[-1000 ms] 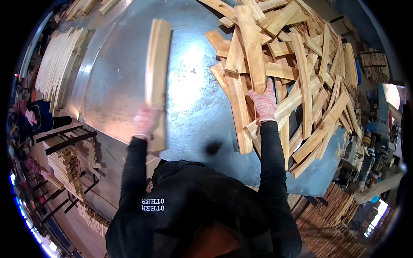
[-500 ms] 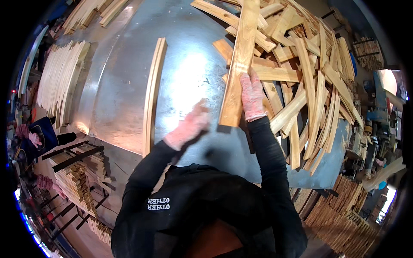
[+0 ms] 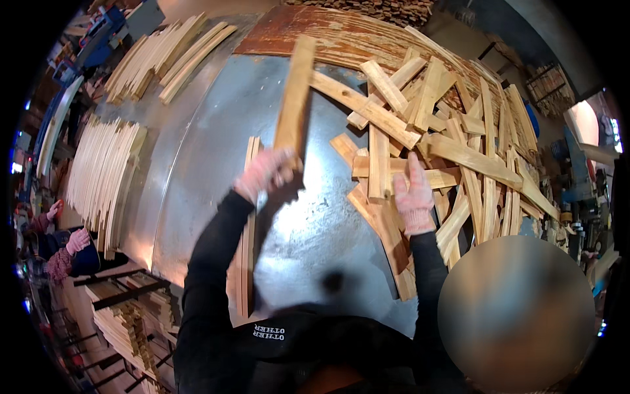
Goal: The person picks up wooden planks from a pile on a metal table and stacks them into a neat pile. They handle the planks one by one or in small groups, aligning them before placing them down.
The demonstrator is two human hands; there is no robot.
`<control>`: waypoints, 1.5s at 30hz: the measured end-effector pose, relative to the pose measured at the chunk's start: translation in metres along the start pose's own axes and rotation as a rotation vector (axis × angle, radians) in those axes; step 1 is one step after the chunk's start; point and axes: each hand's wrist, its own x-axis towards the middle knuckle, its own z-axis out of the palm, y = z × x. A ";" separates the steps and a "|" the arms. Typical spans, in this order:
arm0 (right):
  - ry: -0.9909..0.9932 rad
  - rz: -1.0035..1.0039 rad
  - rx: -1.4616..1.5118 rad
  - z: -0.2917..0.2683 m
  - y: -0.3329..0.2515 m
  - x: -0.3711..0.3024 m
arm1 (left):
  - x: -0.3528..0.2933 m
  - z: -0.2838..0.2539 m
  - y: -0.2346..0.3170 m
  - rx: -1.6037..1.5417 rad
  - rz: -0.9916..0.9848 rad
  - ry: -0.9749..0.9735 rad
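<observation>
Gripping a flat pale wooden slat (image 3: 293, 98), the knit-gloved left hand (image 3: 266, 174) clamps shut; right hand (image 3: 413, 197) spreads fingers over rough planks (image 3: 459, 157).

The bench (image 3: 197, 157) is grey sheet metal, smooth with a dull sheen and glare patches. On it, the slats (image 3: 459, 157) are pale, bare, matt sawn wood. Both hands wear pinkish knitted cloth gloves; the sleeves are matt black fabric.
</observation>
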 end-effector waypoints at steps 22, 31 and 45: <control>-0.466 -0.278 -0.126 -0.051 -0.024 0.002 | -0.023 0.187 -0.058 1.632 0.839 0.464; 0.514 0.760 -0.548 -0.157 0.199 -0.042 | -0.075 0.084 -0.088 1.495 0.296 0.001; -0.466 0.616 1.386 -0.146 0.054 -0.155 | -0.196 0.145 -0.161 0.500 -0.332 0.378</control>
